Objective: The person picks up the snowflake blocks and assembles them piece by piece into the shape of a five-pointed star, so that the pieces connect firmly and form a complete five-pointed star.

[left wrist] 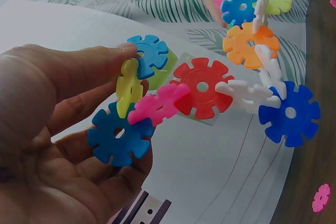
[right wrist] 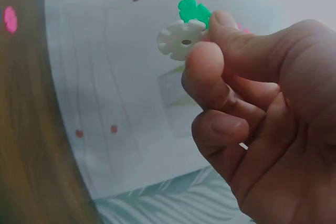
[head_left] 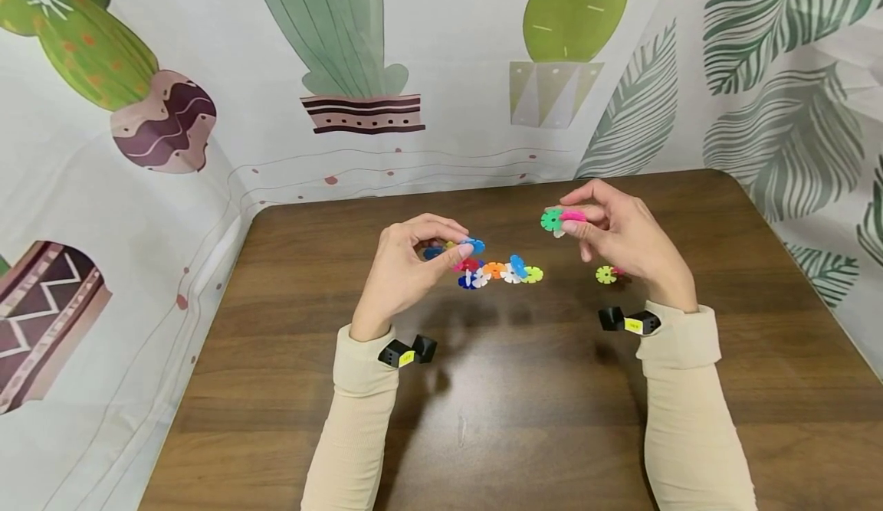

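Observation:
A chain of interlocked, notched plastic discs (head_left: 494, 270) hangs above the table, in blue, yellow, pink, red, white, orange and yellow-green. My left hand (head_left: 414, 262) holds its left end, the thumb pressing a light blue disc (left wrist: 149, 56) while a darker blue disc (left wrist: 119, 134) lies against the fingers. At the right, apart from the chain, my right hand (head_left: 614, 231) pinches a small cluster between thumb and index finger. A green disc (head_left: 551, 220), a white disc (right wrist: 178, 40) and a pink disc (head_left: 572, 217) make up that cluster; the fingers partly cover it.
Below the right hand a yellow-green disc (head_left: 605, 274) shows beside a partly hidden pink one. The brown wooden table (head_left: 517, 419) ends at a cloth backdrop (head_left: 469, 59) printed with cacti and leaves. Each sleeve cuff carries a black wrist camera (head_left: 407, 352).

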Tool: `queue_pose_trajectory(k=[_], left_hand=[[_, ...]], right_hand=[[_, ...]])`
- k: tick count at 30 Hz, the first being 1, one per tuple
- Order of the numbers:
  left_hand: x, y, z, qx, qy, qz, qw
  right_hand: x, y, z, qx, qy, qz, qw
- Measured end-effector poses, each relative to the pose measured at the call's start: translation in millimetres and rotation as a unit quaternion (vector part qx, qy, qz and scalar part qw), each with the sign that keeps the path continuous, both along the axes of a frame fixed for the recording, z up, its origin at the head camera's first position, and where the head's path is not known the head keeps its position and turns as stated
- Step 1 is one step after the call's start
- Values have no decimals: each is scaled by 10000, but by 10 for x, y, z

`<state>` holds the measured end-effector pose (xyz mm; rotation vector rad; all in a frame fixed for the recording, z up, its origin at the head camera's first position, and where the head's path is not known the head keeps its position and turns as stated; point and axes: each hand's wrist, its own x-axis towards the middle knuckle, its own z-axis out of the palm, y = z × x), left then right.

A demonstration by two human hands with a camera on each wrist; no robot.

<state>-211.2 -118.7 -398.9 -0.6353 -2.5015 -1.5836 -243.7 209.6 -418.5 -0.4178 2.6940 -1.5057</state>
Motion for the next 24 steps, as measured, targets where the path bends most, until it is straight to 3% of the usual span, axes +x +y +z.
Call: queue_pose_trajectory(k=[8, 17, 24], left_hand=[[11, 10, -9, 37, 11, -78, 10000], [10, 30, -8, 87, -22, -102, 9999], [18, 39, -9, 305, -201, -260, 9990]], right_hand=[[130, -112, 155, -796, 466, 249, 9954], [231, -213, 263, -969, 645, 338, 9926], [305, -352, 327, -1212, 883, 704, 9862]])
